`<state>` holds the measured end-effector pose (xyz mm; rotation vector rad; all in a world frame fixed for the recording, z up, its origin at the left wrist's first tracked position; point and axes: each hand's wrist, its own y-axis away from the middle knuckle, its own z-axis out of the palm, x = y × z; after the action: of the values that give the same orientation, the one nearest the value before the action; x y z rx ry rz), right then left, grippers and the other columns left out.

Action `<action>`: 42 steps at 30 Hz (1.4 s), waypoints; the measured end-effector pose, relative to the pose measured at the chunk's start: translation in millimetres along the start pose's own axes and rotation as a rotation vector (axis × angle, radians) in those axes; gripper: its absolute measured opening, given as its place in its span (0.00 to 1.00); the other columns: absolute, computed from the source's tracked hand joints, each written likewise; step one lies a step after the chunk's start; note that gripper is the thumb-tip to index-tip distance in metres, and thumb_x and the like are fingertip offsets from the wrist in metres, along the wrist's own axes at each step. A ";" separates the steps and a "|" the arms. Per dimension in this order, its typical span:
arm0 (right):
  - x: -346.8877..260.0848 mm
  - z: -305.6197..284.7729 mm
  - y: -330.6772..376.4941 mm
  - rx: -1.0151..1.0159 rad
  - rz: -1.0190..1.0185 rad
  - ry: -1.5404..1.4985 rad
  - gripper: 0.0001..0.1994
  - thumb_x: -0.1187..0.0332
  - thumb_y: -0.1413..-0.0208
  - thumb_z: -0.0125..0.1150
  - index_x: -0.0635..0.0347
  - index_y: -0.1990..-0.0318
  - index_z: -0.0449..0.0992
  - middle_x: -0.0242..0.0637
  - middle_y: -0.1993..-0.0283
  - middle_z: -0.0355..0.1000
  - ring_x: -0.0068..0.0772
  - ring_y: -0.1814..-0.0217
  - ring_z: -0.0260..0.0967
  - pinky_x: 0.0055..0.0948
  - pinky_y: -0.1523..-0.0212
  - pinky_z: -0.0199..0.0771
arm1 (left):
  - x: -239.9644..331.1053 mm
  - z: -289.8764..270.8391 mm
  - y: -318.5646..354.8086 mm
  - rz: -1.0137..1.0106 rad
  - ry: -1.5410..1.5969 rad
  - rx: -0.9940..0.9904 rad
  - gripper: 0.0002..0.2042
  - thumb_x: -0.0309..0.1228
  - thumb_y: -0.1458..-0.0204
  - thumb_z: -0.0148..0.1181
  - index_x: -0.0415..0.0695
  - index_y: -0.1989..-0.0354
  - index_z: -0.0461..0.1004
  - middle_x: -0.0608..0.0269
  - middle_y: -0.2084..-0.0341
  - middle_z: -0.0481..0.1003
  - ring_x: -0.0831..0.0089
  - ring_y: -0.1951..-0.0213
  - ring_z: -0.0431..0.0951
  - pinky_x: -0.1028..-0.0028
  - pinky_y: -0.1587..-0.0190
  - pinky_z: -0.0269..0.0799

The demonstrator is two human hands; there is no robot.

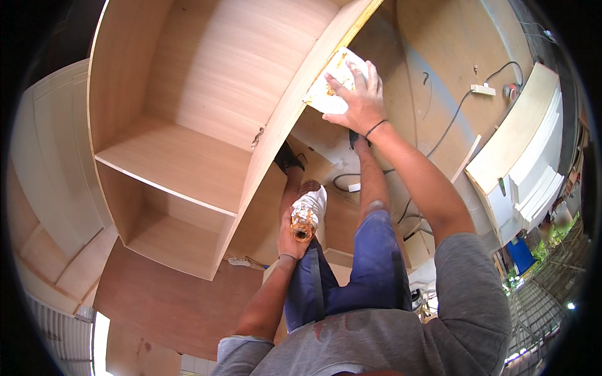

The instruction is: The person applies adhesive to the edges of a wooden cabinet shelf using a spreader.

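Observation:
A pale wood-grain cabinet (232, 47) with one shelf fills the upper left. At its right side edge, my right hand (359, 100) grips a flat white square piece (322, 100) smeared with orange-brown paste, fingers spread over its face. The white piece meets the cabinet's long edge, where a yellowish strip shows. Lower down, in front of my thigh, my left hand (292, 237) is wrapped round a bottle (307, 213) with a torn white label. Orange-brown paste coats the bottle's open mouth, which points toward me. A small metal hinge (258, 137) sits inside the cabinet's right wall.
White and pale panels (527, 150) are stacked on the right. A power strip (483, 89) with a dark cable lies on the floor at the upper right. Cream panels (59, 169) lean at the far left. My legs stand beside the cabinet.

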<state>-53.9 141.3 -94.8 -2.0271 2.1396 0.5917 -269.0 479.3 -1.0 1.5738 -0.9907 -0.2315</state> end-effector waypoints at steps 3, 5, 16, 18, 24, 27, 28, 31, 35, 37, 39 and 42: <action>-1.0 -28.6 4.7 -0.183 0.078 0.113 0.42 0.40 0.66 0.74 0.28 0.37 0.72 0.45 0.28 0.54 0.73 0.26 0.38 0.68 0.34 0.48 | 46.4 -11.4 3.3 -0.039 -0.169 0.003 0.45 0.37 0.59 0.75 0.42 0.32 0.55 0.47 0.40 0.69 0.53 0.39 0.71 0.64 0.37 0.67; -9.8 -49.7 2.5 -0.244 0.095 0.146 0.41 0.39 0.66 0.73 0.30 0.37 0.73 0.45 0.28 0.56 0.72 0.26 0.39 0.66 0.35 0.48 | 39.7 -10.6 6.8 -0.027 -0.140 0.016 0.45 0.38 0.59 0.74 0.43 0.31 0.56 0.47 0.40 0.69 0.52 0.39 0.71 0.63 0.37 0.68; 1.2 -56.0 -10.2 -0.264 0.085 0.213 0.42 0.41 0.66 0.74 0.29 0.36 0.72 0.46 0.28 0.57 0.72 0.26 0.40 0.65 0.35 0.48 | 46.4 0.7 6.7 0.031 -0.174 0.019 0.44 0.38 0.58 0.74 0.44 0.32 0.56 0.49 0.40 0.70 0.52 0.40 0.71 0.63 0.38 0.68; 1.7 -58.8 -9.7 -0.261 0.087 0.217 0.42 0.41 0.67 0.74 0.29 0.36 0.72 0.46 0.28 0.56 0.71 0.26 0.40 0.65 0.34 0.48 | 50.7 -2.8 6.7 0.019 -0.164 0.008 0.44 0.38 0.58 0.74 0.44 0.32 0.56 0.49 0.40 0.69 0.52 0.39 0.71 0.63 0.38 0.68; 15.2 -59.8 -11.9 -0.207 0.066 0.232 0.41 0.42 0.67 0.74 0.30 0.38 0.74 0.45 0.29 0.58 0.70 0.27 0.42 0.65 0.35 0.50 | 73.9 -13.5 -4.2 0.107 -0.280 -0.088 0.44 0.38 0.58 0.74 0.45 0.31 0.55 0.48 0.39 0.68 0.50 0.39 0.70 0.61 0.38 0.68; 17.5 -62.5 -11.1 -0.278 0.094 0.243 0.41 0.41 0.67 0.73 0.30 0.37 0.74 0.44 0.28 0.58 0.71 0.27 0.42 0.65 0.36 0.53 | 72.4 -28.7 -8.3 0.110 -0.257 -0.107 0.45 0.38 0.58 0.73 0.45 0.31 0.55 0.48 0.38 0.68 0.50 0.39 0.70 0.60 0.38 0.68; 14.3 -65.6 -10.8 -0.329 0.127 0.252 0.41 0.41 0.67 0.73 0.30 0.37 0.74 0.44 0.28 0.57 0.71 0.27 0.41 0.66 0.36 0.53 | 68.2 -30.5 -10.6 0.121 -0.245 -0.111 0.45 0.37 0.57 0.73 0.45 0.31 0.54 0.48 0.38 0.68 0.50 0.39 0.70 0.60 0.37 0.67; 17.2 -62.8 0.0 -0.459 0.226 0.279 0.41 0.42 0.65 0.72 0.29 0.36 0.72 0.45 0.26 0.55 0.74 0.26 0.41 0.68 0.35 0.52 | 54.2 -29.4 -13.8 0.163 -0.304 -0.128 0.45 0.37 0.58 0.74 0.44 0.31 0.54 0.49 0.37 0.66 0.51 0.37 0.68 0.62 0.36 0.66; 28.5 -47.1 33.2 -0.399 0.348 0.140 0.43 0.41 0.65 0.73 0.30 0.34 0.70 0.49 0.26 0.54 0.73 0.26 0.42 0.66 0.33 0.53 | 36.9 -28.7 -13.9 0.209 -0.394 -0.161 0.48 0.38 0.60 0.76 0.43 0.30 0.53 0.50 0.34 0.62 0.53 0.34 0.64 0.63 0.33 0.63; 40.9 -20.4 47.5 -0.271 0.362 -0.082 0.44 0.42 0.66 0.74 0.31 0.34 0.70 0.50 0.26 0.52 0.71 0.26 0.44 0.59 0.31 0.53 | 32.9 -33.7 -17.0 0.192 -0.424 -0.222 0.49 0.38 0.61 0.77 0.43 0.30 0.53 0.51 0.33 0.61 0.53 0.33 0.63 0.63 0.33 0.62; 45.0 -7.5 54.7 -0.190 0.387 -0.319 0.46 0.41 0.64 0.76 0.35 0.32 0.68 0.53 0.25 0.50 0.64 0.26 0.48 0.45 0.28 0.54 | 29.6 -39.3 -20.7 0.232 -0.475 -0.261 0.51 0.38 0.62 0.77 0.43 0.29 0.52 0.52 0.32 0.60 0.53 0.33 0.62 0.64 0.32 0.62; 59.0 12.9 59.1 -0.084 0.334 -0.722 0.46 0.41 0.60 0.75 0.39 0.30 0.66 0.55 0.26 0.49 0.56 0.24 0.50 0.43 0.27 0.52 | 25.1 -44.8 -25.9 0.326 -0.533 -0.276 0.52 0.38 0.63 0.78 0.43 0.29 0.52 0.52 0.31 0.59 0.52 0.32 0.62 0.63 0.33 0.63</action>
<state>-119.2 92.3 -116.8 -1.1904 1.9894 1.2442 -213.0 492.3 -2.2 1.0944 -1.5382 -0.5522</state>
